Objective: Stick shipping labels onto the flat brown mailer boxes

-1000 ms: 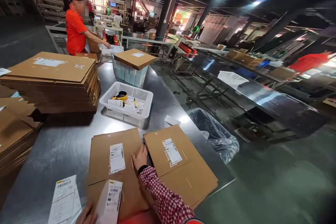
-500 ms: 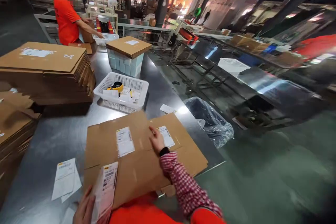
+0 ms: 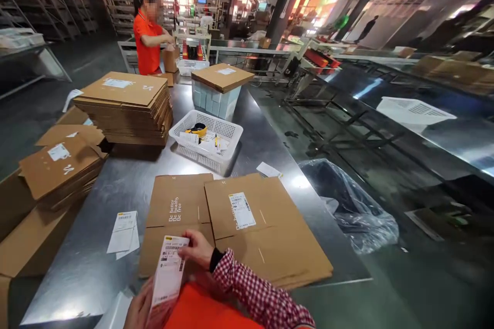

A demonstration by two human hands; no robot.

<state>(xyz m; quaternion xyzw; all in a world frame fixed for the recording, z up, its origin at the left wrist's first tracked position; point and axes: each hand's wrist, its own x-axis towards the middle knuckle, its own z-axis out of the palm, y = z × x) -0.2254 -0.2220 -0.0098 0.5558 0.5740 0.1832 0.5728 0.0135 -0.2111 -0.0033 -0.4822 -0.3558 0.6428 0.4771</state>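
Observation:
My left hand (image 3: 139, 304) grips a stack of printed shipping labels (image 3: 166, 272) by its lower left side. Thumb and fingers of my right hand (image 3: 197, 251) pinch the upper right edge of the same stack. Just beyond lies a flattened cardboard box (image 3: 181, 198) with white lettering and no label in sight. Overlapping to its right, another flattened box (image 3: 266, 231) bears a stuck-on shipping label (image 3: 242, 211). A few loose label sheets (image 3: 122, 231) rest on the metal table left of my hands.
A white basket (image 3: 206, 136) holds tape and small items. Behind stand a tall stack of flattened cartons (image 3: 127, 108) and a box-topped bin (image 3: 214, 97). More cartons (image 3: 62, 164) lie at left. Clear plastic (image 3: 355, 211) hangs right of the table (image 3: 309, 200). A co-worker (image 3: 148, 41) stands beyond.
The labelled flattened box has shifted onto the right-hand pile, uncovering an unlabelled one. My right hand has left the cardboard and taken hold of the labels. The view has swung left.

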